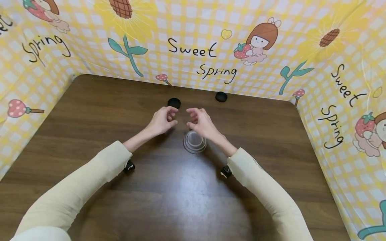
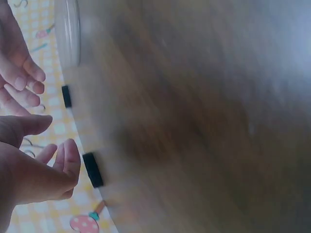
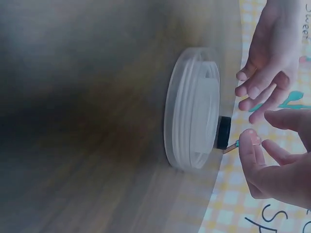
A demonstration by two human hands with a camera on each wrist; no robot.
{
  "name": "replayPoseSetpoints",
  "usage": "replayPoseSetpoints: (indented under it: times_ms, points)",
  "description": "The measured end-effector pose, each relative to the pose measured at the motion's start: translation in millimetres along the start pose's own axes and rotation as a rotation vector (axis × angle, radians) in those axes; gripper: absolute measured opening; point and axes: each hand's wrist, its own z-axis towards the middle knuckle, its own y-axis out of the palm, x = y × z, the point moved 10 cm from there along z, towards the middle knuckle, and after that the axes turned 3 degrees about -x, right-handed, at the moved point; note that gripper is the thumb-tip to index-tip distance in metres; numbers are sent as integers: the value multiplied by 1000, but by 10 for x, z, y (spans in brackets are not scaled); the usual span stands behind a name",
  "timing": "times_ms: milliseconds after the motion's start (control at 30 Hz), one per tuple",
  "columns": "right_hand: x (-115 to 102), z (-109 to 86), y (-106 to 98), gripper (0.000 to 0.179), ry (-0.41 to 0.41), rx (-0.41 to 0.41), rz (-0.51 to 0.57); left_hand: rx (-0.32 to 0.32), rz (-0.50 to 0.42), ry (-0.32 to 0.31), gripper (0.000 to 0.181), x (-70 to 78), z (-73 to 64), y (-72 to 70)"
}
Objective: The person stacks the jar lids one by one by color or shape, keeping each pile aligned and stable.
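Note:
My left hand (image 1: 163, 121) hovers over the table with fingers bent loosely and nothing between them. Facing it, my right hand (image 1: 202, 123) has a similar curve, also holding nothing, and a gap separates the two. A clear, round, stepped piece (image 1: 193, 147), like nested plastic lids or a shallow container, lies on the table just nearer than my right hand, which partly overlaps it in the head view. Its ringed side shows in the right wrist view. One small black disc (image 1: 174, 102) sits just beyond my left hand; another black disc (image 1: 221, 97) lies farther right.
The brown wooden table (image 1: 90, 140) has a yellow checked cloth (image 1: 193, 20) standing as a wall along its back and sides. Both black discs are close to the back edge. Each wrist carries a small black camera (image 1: 129, 166) below its pale sleeve.

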Motion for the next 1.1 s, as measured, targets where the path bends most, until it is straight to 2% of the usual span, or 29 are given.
replayPoseSetpoints:
  times_ms: [233, 367, 500, 800, 900, 1100]
  points:
    - [86, 256, 25, 53, 66, -23, -15, 78, -22, -35, 46, -192, 154, -211]
    - [161, 367, 27, 56, 111, -21, -17, 90, -48, -47, 47, -281, 257, -267]
    - [230, 492, 70, 57, 151, -41, -40, 78, -53, -61, 50, -374, 345, -284]
    - [341, 798, 205, 61, 205, -58, -58, 73, -27, -150, 55, -649, 539, -355]
    - [330, 857, 220, 61, 221, -51, -59, 36, -25, -163, 58, -673, 604, -337]
    - [322, 973, 226, 60, 254, -28, -88, -36, 75, -157, 63, -622, 683, -281]
